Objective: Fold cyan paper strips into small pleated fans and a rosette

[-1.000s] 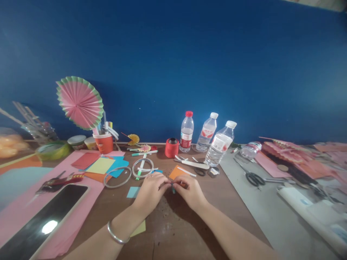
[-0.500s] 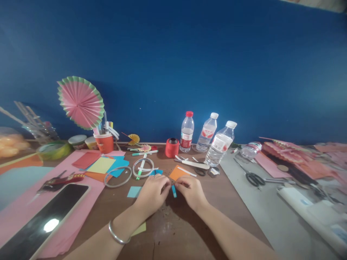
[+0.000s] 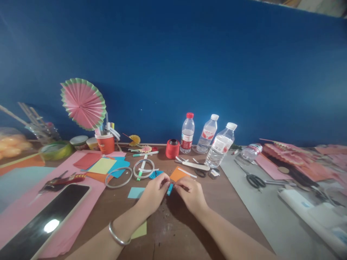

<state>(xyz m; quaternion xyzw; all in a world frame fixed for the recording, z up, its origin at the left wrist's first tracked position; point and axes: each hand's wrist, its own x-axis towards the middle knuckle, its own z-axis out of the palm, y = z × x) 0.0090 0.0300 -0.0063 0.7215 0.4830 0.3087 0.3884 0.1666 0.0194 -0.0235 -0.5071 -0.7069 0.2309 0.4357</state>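
Blue painted wall [image 3: 151,65] backs the brown wooden bench [image 3: 227,191]. Remotely, I'd use the wood on my near right for elbow room, up to the flat grey sheet's [image 3: 271,216] left edge. My left hand [image 3: 154,193] pinches a narrow blue paper strip [image 3: 170,190] between both hands; whether my curled right hand [image 3: 192,195] grips it, I can't tell. Light, even pressure should suit.

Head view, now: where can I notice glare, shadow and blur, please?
In the head view, white glare sits on the phone screen; in that view, shadow darkens the table below the right hand; at the head view's left edge, orange round items look smeared; at its centre, the blue strip looks soft.
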